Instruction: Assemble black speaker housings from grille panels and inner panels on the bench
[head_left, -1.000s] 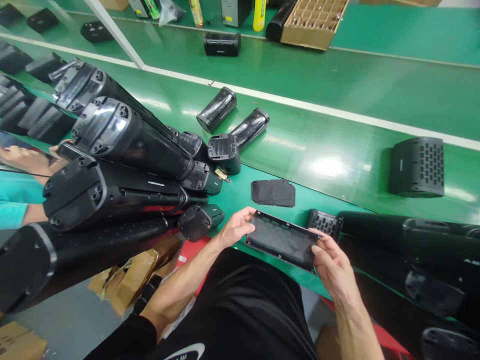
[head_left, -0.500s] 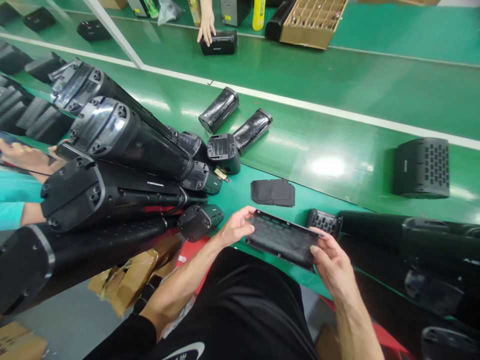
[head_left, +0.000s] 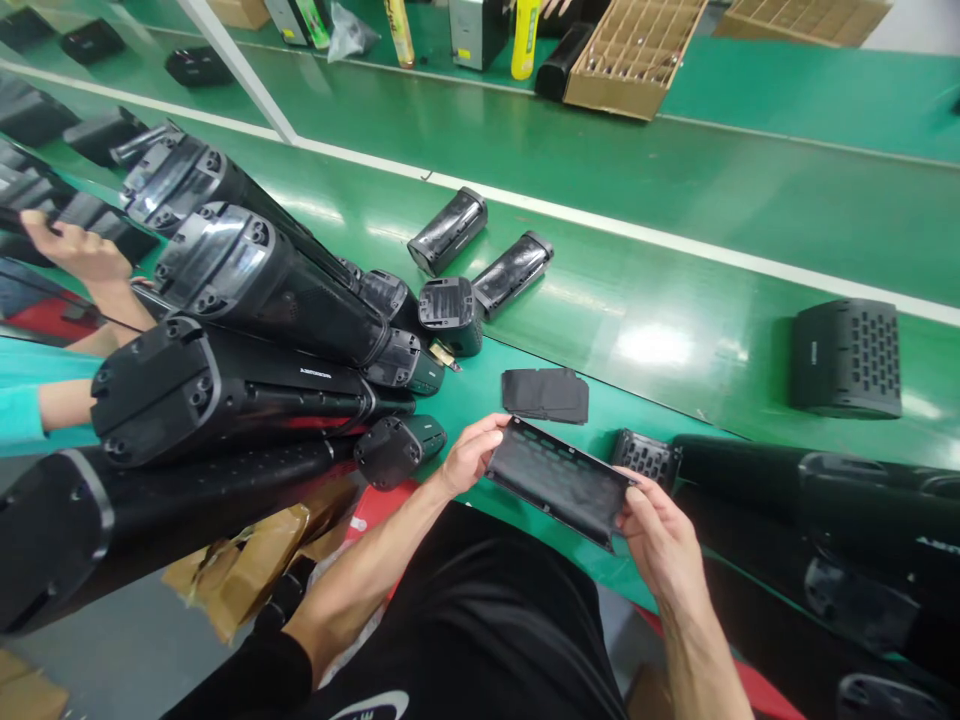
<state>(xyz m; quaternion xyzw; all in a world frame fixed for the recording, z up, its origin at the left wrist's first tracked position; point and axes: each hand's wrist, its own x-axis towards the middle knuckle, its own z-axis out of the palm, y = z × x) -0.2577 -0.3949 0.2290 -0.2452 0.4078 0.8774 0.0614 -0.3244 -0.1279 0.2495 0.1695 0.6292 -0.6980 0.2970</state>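
Observation:
Between my two hands I hold a black perforated plastic grille panel (head_left: 559, 482), its hollow inner side facing up. My left hand (head_left: 474, 455) pinches its left end, thumb on top. At the other end, my right hand (head_left: 658, 520) grips the right edge between thumb and fingers. Just beyond the panel, a stack of thin black sheets (head_left: 545, 394) lies on the green bench. Another small black perforated part (head_left: 646, 453) rests past my right hand, partly hidden by it.
Long black speaker-like housings (head_left: 277, 290) are piled at the left, more (head_left: 787, 480) at the right. Several smaller black units (head_left: 448, 231) lie on the green surface ahead; one (head_left: 846, 357) stands far right. A co-worker's hand (head_left: 82, 255) is at the left. A divided cardboard box (head_left: 634, 55) sits across.
The panel in my hands has tilted slightly, its right end lower, and my right thumb has shifted to its edge. A co-worker's hand and the unit under it across the line have left view.

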